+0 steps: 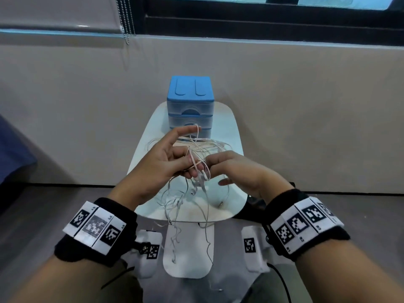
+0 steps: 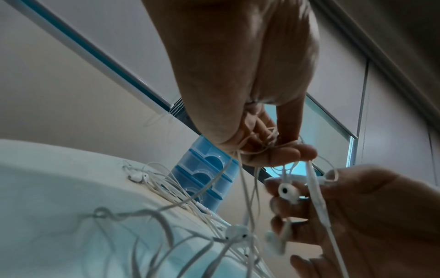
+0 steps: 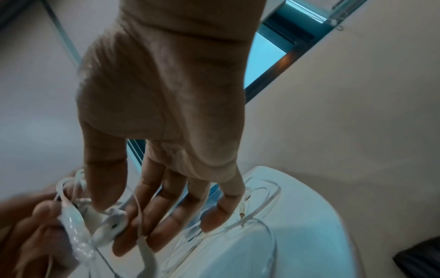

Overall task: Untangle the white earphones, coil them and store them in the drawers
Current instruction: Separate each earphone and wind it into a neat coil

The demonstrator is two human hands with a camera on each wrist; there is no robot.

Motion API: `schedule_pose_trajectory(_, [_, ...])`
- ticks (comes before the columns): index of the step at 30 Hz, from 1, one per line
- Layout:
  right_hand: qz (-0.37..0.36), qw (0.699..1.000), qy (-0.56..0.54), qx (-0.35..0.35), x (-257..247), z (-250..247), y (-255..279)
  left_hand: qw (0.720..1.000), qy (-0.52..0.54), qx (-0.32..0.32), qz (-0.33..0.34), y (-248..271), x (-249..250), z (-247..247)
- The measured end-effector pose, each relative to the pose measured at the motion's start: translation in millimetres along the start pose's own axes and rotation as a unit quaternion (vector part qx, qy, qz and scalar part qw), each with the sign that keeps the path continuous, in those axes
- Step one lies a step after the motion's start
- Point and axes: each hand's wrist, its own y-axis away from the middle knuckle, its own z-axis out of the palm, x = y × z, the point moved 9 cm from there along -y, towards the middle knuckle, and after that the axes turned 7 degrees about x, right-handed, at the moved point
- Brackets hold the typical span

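Note:
A tangle of white earphones [image 1: 200, 179] hangs between both hands above the small white table [image 1: 231, 132], with loops trailing over its front edge. My left hand [image 1: 188, 158] grips several strands in its curled fingers, and one loop runs over the raised index finger. In the left wrist view the cable is wound round the left hand's fingers [image 2: 259, 144]. My right hand [image 1: 209, 165] pinches strands next to the left; its thumb and index finger hold an earbud [image 3: 112, 220]. The blue three-drawer unit [image 1: 189, 106] stands at the table's back, all drawers closed.
A beige wall rises right behind the table, with a dark window frame above and a bead chain [image 1: 126, 18] hanging at upper left. A dark blue object [image 1: 13, 149] sits at far left. A black cable [image 1: 282, 278] lies on the floor at right.

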Motion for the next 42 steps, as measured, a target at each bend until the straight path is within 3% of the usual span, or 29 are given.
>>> schedule_pose_trajectory(5, [-0.043,0.998,-0.047,-0.023,-3.5,0.2,2.8,1.0,0.008,0.001,0.002,-0.2,-1.6,-10.0])
schedule_pose_trajectory(12, [-0.059,0.973,-0.201,0.102,-8.4,-34.6,4.6,1.0,-0.016,0.026,0.001,0.5,-3.6,-20.7])
schedule_pose_trajectory(15, [-0.081,0.963,-0.229,0.117,-17.6,-46.1,9.1,0.999,-0.025,0.026,0.001,1.5,-4.6,-19.0])
schedule_pose_trajectory(20, [-0.046,0.991,-0.115,0.05,-18.1,-34.6,17.0,0.999,-0.045,0.019,0.013,1.2,3.1,-13.4])
schedule_pose_trajectory(23, [0.01,0.998,-0.019,0.062,-4.1,-28.3,7.7,0.998,-0.059,0.011,0.019,1.5,8.6,-9.4])
schedule_pose_trajectory(25, [-0.018,0.997,0.009,0.08,-11.3,-26.1,-0.9,0.998,-0.067,0.002,0.02,2.3,10.5,-5.9])
schedule_pose_trajectory(29, [-0.078,0.997,0.018,0.02,-32.9,-10.7,-7.4,0.997,-0.078,0.0,0.02,3.1,11.4,-4.9])
schedule_pose_trajectory(31, [-0.1,0.993,0.054,0.024,-41.9,-10.0,-6.9,0.997,-0.081,0.006,0.014,3.5,11.0,-7.5])
schedule_pose_trajectory(33, [-0.103,0.991,0.069,0.045,-45.4,-13.3,-8.2,0.996,-0.085,0.01,0.004,4.0,8.9,-11.0])
schedule_pose_trajectory(36, [-0.063,0.99,-0.01,0.123,-45.9,-27.5,-11.1,0.995,-0.103,0.015,-0.005,3.3,6.1,-16.0])
schedule_pose_trajectory(40, [-0.12,0.923,-0.139,0.337,-65.8,-61.5,10.6,0.991,-0.13,0.039,-0.005,0.9,5.1,-22.4])
schedule_pose_trajectory(42, [-0.158,0.894,-0.224,0.354,-83.8,-64.7,25.5,0.991,-0.125,0.041,-0.002,0.0,5.8,-22.2])
